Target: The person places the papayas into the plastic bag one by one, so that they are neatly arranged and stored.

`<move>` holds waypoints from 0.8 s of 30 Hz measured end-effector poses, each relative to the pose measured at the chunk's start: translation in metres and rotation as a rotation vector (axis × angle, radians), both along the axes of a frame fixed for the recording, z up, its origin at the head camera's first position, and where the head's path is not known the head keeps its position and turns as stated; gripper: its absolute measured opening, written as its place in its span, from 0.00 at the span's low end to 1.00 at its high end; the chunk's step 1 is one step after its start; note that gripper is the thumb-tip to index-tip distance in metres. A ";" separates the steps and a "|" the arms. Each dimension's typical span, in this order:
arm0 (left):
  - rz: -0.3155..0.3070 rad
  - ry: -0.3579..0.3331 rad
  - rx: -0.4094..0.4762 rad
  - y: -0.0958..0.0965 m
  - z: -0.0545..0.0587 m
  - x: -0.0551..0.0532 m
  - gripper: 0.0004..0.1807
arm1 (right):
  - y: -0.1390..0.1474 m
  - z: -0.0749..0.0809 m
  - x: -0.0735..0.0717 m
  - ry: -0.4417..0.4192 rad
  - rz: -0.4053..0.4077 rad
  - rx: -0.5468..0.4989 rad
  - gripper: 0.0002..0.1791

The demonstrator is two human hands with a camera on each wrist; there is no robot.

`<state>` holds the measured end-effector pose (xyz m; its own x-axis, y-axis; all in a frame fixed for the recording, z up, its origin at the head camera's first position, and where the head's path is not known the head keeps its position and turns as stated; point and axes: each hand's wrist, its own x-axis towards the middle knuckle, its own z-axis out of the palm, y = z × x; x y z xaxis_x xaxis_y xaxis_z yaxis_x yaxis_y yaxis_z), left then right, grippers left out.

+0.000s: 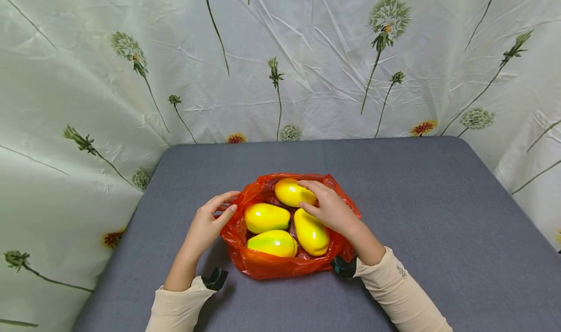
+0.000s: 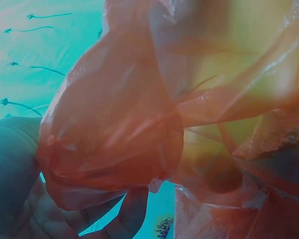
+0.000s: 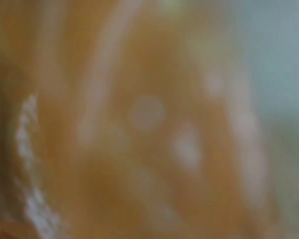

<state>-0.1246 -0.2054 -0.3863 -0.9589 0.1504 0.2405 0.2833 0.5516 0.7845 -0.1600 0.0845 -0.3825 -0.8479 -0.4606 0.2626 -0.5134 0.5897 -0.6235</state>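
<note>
A red plastic bag [image 1: 280, 268] stands with its mouth wide, its rim spread around several smooth yellow papayas. My right hand [image 1: 330, 208] reaches over the bag's right side and grips the right end of the far papaya [image 1: 291, 192], fingers above and thumb below. Nearer lie a left papaya [image 1: 266, 218], a front one [image 1: 273, 243] with a greenish tint, and a right one [image 1: 312, 232] beneath my right hand. At the left rim, my left hand [image 1: 209, 225] holds the bag's edge; its fingers show behind the thin red film [image 2: 114, 114] in the left wrist view.
The bag sits on a grey cloth-covered table [image 1: 416, 200]. Behind and to the left hangs a white curtain [image 1: 324, 88] printed with dandelions. A dark wrist camera [image 1: 215, 278] sits at the left cuff, another [image 1: 344, 267] by the bag's right front. The right wrist view is blurred orange.
</note>
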 end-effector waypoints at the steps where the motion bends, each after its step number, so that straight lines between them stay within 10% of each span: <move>1: 0.001 0.001 -0.001 0.000 0.000 0.000 0.18 | 0.000 0.000 0.000 0.009 0.001 -0.012 0.26; 24: 0.013 0.084 -0.073 -0.004 0.018 0.003 0.18 | 0.041 0.027 0.013 0.339 -0.065 -0.214 0.25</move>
